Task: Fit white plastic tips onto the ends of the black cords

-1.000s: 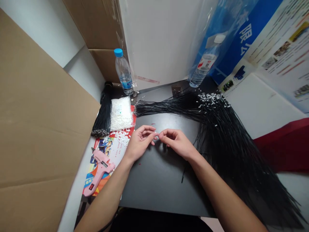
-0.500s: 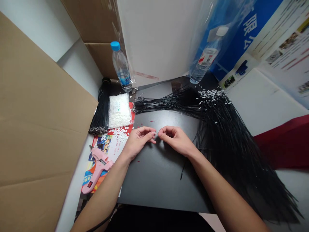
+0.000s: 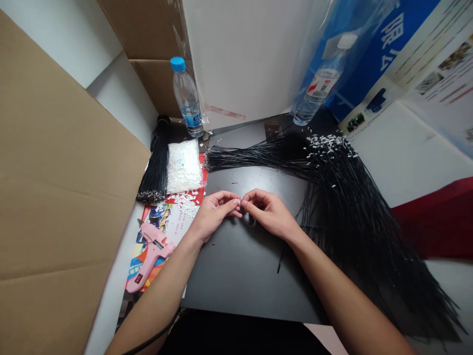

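Between thumb and forefinger, my left hand (image 3: pixel 215 213) pinches a tiny white connector housing (image 3: pixel 238 201) over the dark table. My right hand (image 3: pixel 269 212) is closed in a pinch right beside it, fingertips almost meeting those of the left. A thin black wire (image 3: pixel 280 261) shows below my right wrist; its end appears to be in the right fingertips, mostly hidden. Loose white housings (image 3: pixel 185 201) lie scattered to the left, by a clear bag of white housings (image 3: pixel 184 167). On the right spreads a large pile of black wires (image 3: pixel 354 222), many tipped with white housings (image 3: pixel 328 145).
A pink glue gun (image 3: pixel 151 254) lies on a printed sheet (image 3: pixel 175 227) at left. Behind it is a bundle of black wires (image 3: pixel 154 162). More wires (image 3: pixel 247 157) stretch across the back. Two water bottles (image 3: pixel 188 106) (image 3: pixel 318 93) stand behind; cardboard (image 3: pixel 66 162) walls the left.
My hands have come closer together, the right fingertips now meeting the white housing in the left. The view has shifted slightly.
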A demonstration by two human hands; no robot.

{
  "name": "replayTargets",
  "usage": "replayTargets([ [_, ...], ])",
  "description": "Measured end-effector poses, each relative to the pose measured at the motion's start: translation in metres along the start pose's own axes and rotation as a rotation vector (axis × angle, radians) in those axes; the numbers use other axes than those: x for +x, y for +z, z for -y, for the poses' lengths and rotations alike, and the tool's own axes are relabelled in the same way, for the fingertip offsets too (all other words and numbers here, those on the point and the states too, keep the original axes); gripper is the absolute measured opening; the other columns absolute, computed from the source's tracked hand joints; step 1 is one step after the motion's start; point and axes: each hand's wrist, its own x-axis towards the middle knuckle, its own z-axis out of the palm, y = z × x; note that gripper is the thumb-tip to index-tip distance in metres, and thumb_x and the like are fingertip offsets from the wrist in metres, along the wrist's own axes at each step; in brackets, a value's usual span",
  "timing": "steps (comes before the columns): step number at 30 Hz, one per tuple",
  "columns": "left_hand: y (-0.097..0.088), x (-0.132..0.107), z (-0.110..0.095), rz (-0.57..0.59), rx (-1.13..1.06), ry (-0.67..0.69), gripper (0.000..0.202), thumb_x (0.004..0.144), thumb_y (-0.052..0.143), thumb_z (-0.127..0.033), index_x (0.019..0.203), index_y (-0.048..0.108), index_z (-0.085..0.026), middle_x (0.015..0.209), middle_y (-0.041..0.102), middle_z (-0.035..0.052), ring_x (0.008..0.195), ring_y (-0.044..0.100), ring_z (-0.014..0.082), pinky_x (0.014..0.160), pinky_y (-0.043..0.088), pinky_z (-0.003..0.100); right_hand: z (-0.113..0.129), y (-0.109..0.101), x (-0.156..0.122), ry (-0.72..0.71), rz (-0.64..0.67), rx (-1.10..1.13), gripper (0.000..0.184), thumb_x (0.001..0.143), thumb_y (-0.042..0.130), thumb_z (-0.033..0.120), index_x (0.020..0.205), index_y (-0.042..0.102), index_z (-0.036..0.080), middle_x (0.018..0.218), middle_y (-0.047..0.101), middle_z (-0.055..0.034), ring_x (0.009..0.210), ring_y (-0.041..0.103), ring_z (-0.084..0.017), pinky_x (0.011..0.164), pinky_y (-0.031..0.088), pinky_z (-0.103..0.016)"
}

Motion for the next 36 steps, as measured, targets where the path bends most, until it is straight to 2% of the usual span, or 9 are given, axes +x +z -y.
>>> replayTargets([
  [5,0.0007,0.0003,-0.0006,-0.009,-0.018,0.003,0.028,0.072,0.082,-0.033,0.087,0.068,-0.013,0.077,0.07,0.0025,0.066,0.068,0.0122,0.064,0.057,0.024,-0.0001,0.0013,-0.0011,-0.045,-0.033,-0.043,0.025,0.088,0.061,0.039,0.087,0.069,0.016,0.079,0.07,-0.0035,0.068,0.059,-0.011,0.062,0.043,-0.023],
  [8,0.002,-0.0004,-0.0027,-0.021,0.0,0.03,0.024,0.074,0.079,-0.031,0.084,0.066,-0.014,0.076,0.068,0.0014,0.064,0.068,0.0119,0.063,0.057,0.024,0.0012,0.0,-0.0012,-0.027,-0.031,-0.029,0.027,0.088,0.061,0.041,0.087,0.069,0.015,0.077,0.07,-0.0034,0.062,0.057,-0.01,0.058,0.043,-0.023],
  [13,0.0045,-0.001,-0.003,-0.04,0.162,0.11,0.018,0.075,0.075,-0.026,0.081,0.063,-0.015,0.074,0.066,-0.0003,0.056,0.066,0.0106,0.057,0.053,0.022,0.0019,-0.0011,-0.0007,0.018,-0.009,0.003,0.029,0.086,0.063,0.043,0.086,0.069,0.014,0.073,0.069,-0.0032,0.054,0.054,-0.009,0.053,0.044,-0.023],
  [17,0.0064,0.0009,0.0004,-0.061,0.136,0.118,0.017,0.074,0.073,-0.025,0.083,0.063,-0.015,0.074,0.065,-0.0016,0.057,0.065,0.0104,0.057,0.054,0.023,0.0021,0.0,-0.0002,0.047,0.007,0.049,0.031,0.085,0.065,0.045,0.085,0.068,0.015,0.073,0.07,-0.0037,0.053,0.055,-0.009,0.053,0.045,-0.023],
  [23,0.007,-0.0011,-0.0032,-0.024,0.182,0.09,0.021,0.078,0.074,-0.031,0.09,0.071,-0.013,0.078,0.072,0.0038,0.06,0.069,0.0136,0.061,0.056,0.026,0.003,-0.0005,0.0006,0.096,0.019,0.089,0.036,0.083,0.066,0.051,0.082,0.067,0.015,0.073,0.069,-0.0037,0.051,0.054,-0.008,0.051,0.045,-0.022],
  [27,0.0074,-0.0029,-0.0038,-0.05,0.225,0.105,0.021,0.077,0.076,-0.031,0.088,0.071,-0.014,0.08,0.074,0.0046,0.062,0.071,0.0142,0.061,0.056,0.025,0.0028,-0.0019,0.0011,0.124,0.026,0.1,0.037,0.082,0.066,0.052,0.082,0.066,0.015,0.072,0.068,-0.0033,0.05,0.053,-0.008,0.05,0.044,-0.022],
  [32,0.0078,-0.0027,0.001,-0.064,0.272,0.156,0.019,0.08,0.075,-0.033,0.083,0.068,-0.015,0.078,0.072,0.0029,0.062,0.07,0.014,0.061,0.057,0.025,0.0041,-0.0045,0.0005,0.111,0.099,0.1,0.035,0.084,0.064,0.049,0.085,0.067,0.014,0.071,0.068,-0.0026,0.05,0.052,-0.007,0.051,0.043,-0.022],
  [36,0.0043,-0.0006,0.0026,-0.101,0.297,0.164,0.02,0.081,0.074,-0.035,0.083,0.068,-0.015,0.075,0.07,0.0021,0.06,0.07,0.0141,0.059,0.053,0.024,0.0046,-0.008,-0.0019,0.018,0.042,-0.02,0.026,0.084,0.065,0.038,0.092,0.07,0.014,0.073,0.07,-0.003,0.056,0.054,-0.009,0.055,0.044,-0.022],
])
